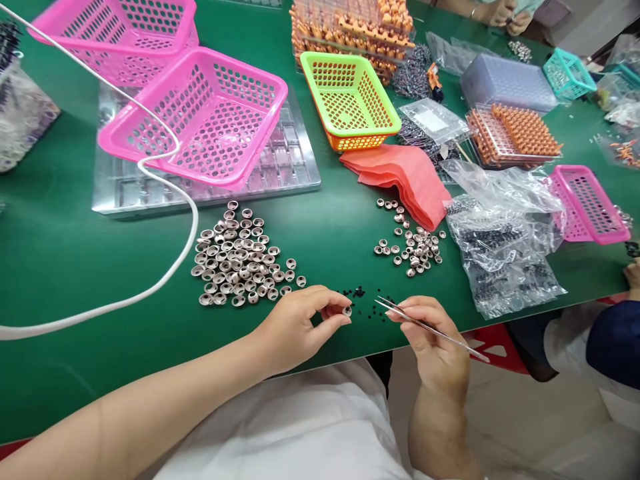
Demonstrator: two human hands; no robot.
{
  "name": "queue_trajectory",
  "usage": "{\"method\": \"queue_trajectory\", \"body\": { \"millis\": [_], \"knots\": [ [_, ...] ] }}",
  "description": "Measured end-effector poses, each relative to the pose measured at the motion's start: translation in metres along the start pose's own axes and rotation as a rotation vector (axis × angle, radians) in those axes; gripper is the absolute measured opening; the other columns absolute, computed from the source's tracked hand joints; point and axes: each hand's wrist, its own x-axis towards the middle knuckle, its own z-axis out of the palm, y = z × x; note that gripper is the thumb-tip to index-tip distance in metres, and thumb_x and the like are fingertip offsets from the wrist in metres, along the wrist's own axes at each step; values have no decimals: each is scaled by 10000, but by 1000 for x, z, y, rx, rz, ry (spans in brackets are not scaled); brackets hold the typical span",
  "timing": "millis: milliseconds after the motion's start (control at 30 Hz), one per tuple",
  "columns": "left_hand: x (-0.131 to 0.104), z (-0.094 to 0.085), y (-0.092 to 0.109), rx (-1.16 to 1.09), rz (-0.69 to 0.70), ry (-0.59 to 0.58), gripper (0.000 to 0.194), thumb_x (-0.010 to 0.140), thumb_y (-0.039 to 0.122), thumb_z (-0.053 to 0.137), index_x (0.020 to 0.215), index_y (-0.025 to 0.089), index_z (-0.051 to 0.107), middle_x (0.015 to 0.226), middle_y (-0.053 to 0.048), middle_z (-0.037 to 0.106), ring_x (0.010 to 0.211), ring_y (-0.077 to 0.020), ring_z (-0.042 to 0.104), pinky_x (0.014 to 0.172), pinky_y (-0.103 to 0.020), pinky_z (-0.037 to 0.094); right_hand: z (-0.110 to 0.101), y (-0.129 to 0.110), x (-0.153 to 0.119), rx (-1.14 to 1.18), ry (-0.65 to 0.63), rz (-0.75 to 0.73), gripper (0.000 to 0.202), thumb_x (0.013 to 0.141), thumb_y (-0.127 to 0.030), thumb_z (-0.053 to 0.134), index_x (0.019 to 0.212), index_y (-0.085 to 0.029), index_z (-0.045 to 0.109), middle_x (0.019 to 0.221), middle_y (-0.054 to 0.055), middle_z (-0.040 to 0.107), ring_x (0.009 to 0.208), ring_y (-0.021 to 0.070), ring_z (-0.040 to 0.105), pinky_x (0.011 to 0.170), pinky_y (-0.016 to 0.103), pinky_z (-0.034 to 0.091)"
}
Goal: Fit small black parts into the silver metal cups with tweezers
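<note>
Metal ring (347, 311), small and silvery, is pinched between the thumb and fingertips of our left hand (303, 327), just above the green table (340, 220) near its front edge. Our fingers cover part of it, so we cannot tell whether anything sits inside. In our right hand (437, 343) we hold a pair of metal tweezers (434, 329), gripped between thumb and fingers, their points towards our left hand; the prongs look narrowly parted, and we see nothing clearly between them. The tips are near the ring but apart from it.

Between and just beyond our hands, tiny black pieces (359, 292) lie scattered on the table. Beyond our left hand we have a large heap of similar rings (243, 255), and beyond our right hand a smaller, looser group (420, 250). Coral-coloured cloth (400, 180) lies folded behind that smaller group, with clear plastic bags (505, 247) to its right. Behind the large heap, a pink basket (265, 157) rests on a clear moulded tray (303, 160), and a white cable (194, 223) curves across in front. Farther back stands a lime-green basket (313, 90).
</note>
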Motion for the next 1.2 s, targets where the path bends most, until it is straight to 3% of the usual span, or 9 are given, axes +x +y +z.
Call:
{"method": "queue_trajectory", "body": {
  "millis": [200,633,1200],
  "knots": [
    [2,2,0,47,-4,7,93,870,144,695,955,157,732,789,-20,753,678,-121,699,677,-209,589,11,-2,-8,97,-16,-26,212,899,-92,649,1065,-221,673,1016,62,704,875,201,739,713,358,679],
    [-1,3,-2,33,3,1,91,864,165,714,952,155,732,781,-24,749,660,-119,694,663,-208,591,22,-10,-5,-96,-137,-229,343,859,-9,661,1121,-230,675,1021,66,750,943,219,732,760,369,634],
    [-1,3,-1,50,-11,1,100,843,129,731,942,136,738,773,-23,748,653,-110,695,650,-185,581,24,-6,-4,-107,-162,-277,416,840,39,648,1154,-234,660,1031,65,735,944,205,722,750,356,631]
  ]
}}
